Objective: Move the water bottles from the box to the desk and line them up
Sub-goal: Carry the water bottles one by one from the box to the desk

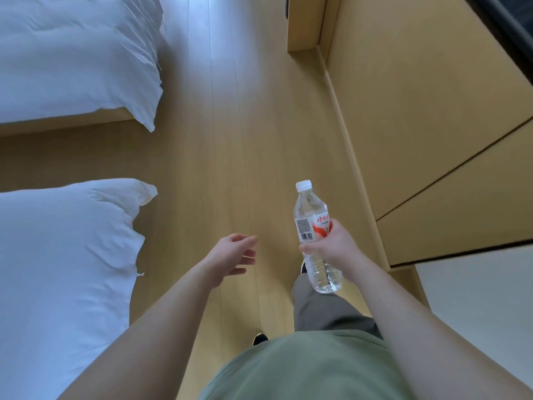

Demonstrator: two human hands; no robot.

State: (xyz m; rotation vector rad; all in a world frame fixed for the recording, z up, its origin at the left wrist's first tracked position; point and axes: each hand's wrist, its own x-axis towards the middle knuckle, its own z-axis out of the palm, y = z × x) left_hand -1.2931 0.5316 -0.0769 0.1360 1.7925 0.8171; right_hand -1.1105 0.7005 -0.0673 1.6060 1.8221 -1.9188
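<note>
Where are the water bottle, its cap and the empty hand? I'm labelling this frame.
water bottle [310, 226]: head view, on the label.
cap [303, 185]: head view, on the white top.
left hand [232, 256]: head view, on the palm, fingers relaxed.

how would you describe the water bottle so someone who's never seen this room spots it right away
Start at the wooden floor that runs between the white beds and the pale wooden cabinets. Above it, the right hand grips a clear water bottle around its middle. It has a white cap and a red-and-white label; the left hand beside it is empty.
</note>
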